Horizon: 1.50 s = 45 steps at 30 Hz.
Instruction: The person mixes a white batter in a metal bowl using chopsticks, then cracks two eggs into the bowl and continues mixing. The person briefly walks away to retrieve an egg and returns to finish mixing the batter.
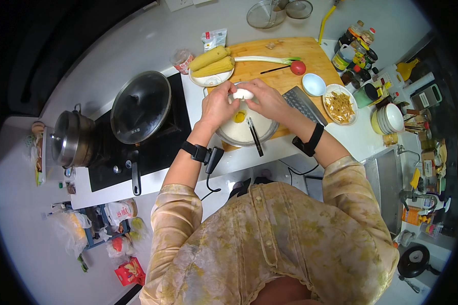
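Both hands hold a cracked white egg (243,94) above a large metal bowl (229,142). My left hand (218,105) grips its left side, and my right hand (266,100) grips its right side with the fingertips. The shell's lower edge looks jagged. Below it, a yellow yolk (239,116) lies on the pale flour or batter (234,131) in the bowl; I cannot tell which. A pair of dark chopsticks (255,136) leans in the bowl, their ends over the near rim. My fingers hide part of the shell and of the bowl's far side.
The bowl stands on a wooden cutting board (248,47), with a cleaver (303,103) to its right. Corn cobs (213,66), a scallion (265,59), a tomato (298,68) and a small bowl (314,84) lie around. A lidded pan (141,106) sits on the cooktop (179,114) at left.
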Motion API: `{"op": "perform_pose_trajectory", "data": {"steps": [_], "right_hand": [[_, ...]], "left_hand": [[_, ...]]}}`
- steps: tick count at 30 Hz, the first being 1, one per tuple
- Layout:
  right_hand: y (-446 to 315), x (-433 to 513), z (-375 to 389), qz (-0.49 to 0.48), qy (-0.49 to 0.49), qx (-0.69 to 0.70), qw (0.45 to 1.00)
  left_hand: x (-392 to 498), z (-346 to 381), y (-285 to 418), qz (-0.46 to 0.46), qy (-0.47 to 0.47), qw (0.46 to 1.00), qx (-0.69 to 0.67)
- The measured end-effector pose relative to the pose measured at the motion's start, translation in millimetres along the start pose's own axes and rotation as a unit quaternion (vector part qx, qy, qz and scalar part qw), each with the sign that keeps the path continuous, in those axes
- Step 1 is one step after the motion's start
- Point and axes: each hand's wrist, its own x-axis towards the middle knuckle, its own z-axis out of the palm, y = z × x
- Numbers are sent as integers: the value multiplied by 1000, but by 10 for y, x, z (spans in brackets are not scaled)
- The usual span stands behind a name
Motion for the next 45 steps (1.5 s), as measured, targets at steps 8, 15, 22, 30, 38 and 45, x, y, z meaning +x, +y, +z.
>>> {"op": "perform_pose_trajectory", "data": {"steps": [8, 15, 22, 30, 38, 45], "right_hand": [[-187, -31, -37, -16, 37, 53, 998], [-457, -71, -103, -39, 35, -115, 992], [-576, -59, -133, -13, -12, -166, 986], [-408, -115, 145, 18, 70, -92, 993], [-140, -399, 268, 334, 174, 547, 748], [-80, -1561, -62, 207, 212, 756, 584]], "left_hand": [[-53, -120, -66, 54, 13, 998, -25], [-151, -150, -86, 47, 2, 997, -65], [-253, -222, -307, 0, 102, 980, -171], [-437, -125, -571, -26, 83, 973, -214], [-476, 128, -445, -127, 32, 899, -417], [-500, 635, 367, -266, -97, 775, -565]]}}
